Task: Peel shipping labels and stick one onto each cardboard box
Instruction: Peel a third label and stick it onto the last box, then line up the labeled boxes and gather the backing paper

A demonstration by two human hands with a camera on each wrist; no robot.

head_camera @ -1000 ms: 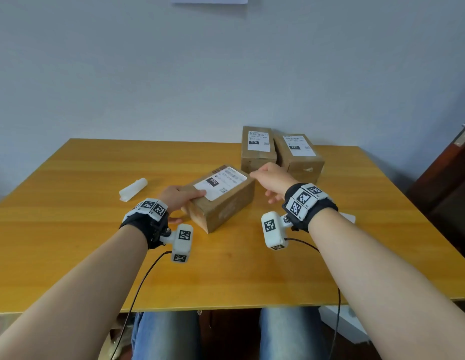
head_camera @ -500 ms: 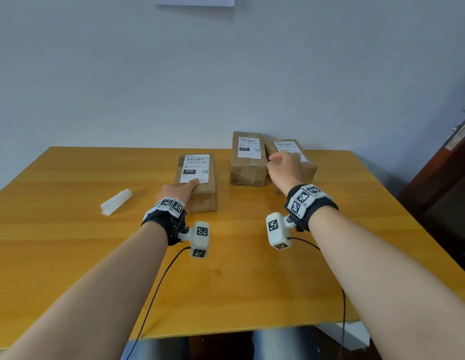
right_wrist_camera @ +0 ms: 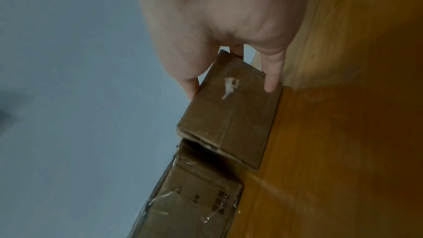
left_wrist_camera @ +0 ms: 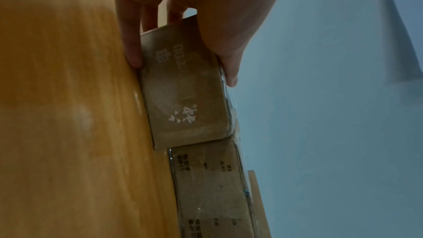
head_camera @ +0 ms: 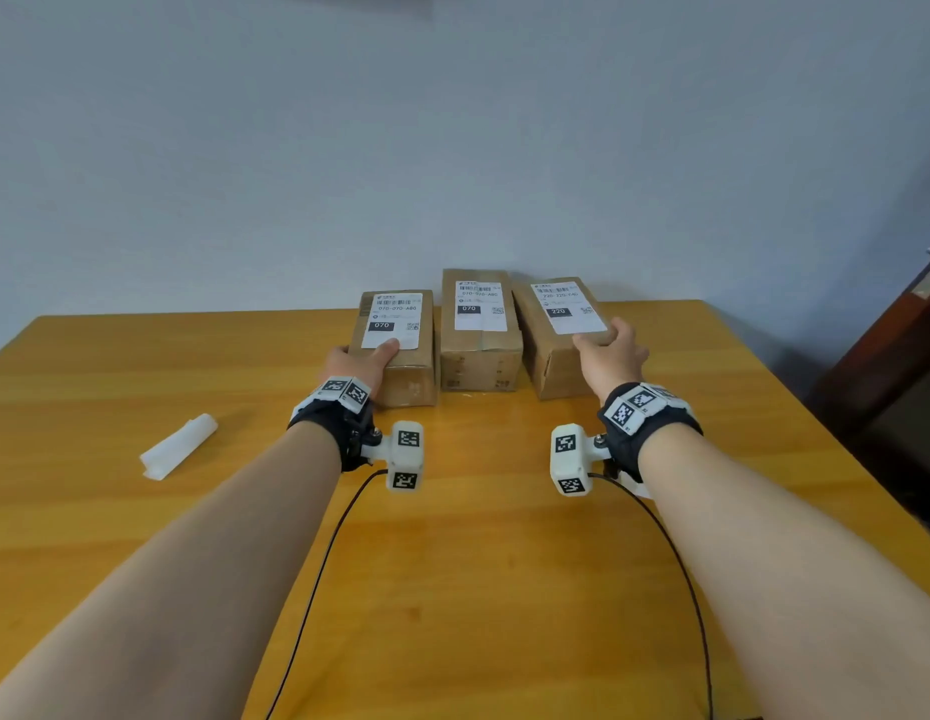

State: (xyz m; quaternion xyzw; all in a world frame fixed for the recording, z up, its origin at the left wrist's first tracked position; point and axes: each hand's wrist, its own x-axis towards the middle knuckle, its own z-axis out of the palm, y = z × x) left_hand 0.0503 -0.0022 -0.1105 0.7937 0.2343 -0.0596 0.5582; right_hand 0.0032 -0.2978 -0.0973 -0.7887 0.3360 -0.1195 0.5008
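Three brown cardboard boxes stand side by side at the far edge of the wooden table [head_camera: 452,563], each with a white shipping label on top. My left hand [head_camera: 366,363] grips the near end of the left box [head_camera: 413,379], thumb on its label [head_camera: 395,319], fingers down the outer side [left_wrist_camera: 133,55]. My right hand [head_camera: 605,356] grips the near end of the right box [head_camera: 548,366], thumb on top by its label [head_camera: 566,306]. The middle box [head_camera: 481,363] stands untouched between them and touches the left box [left_wrist_camera: 185,97] in the left wrist view.
A white roll of label backing [head_camera: 179,446] lies on the table at the left. A dark wooden door or cabinet [head_camera: 889,397] stands past the table's right edge. The wall rises right behind the boxes.
My left hand has pushed the left box away and straightened it beside the middle box. My right hand moved onto the right box and took hold of its near end.
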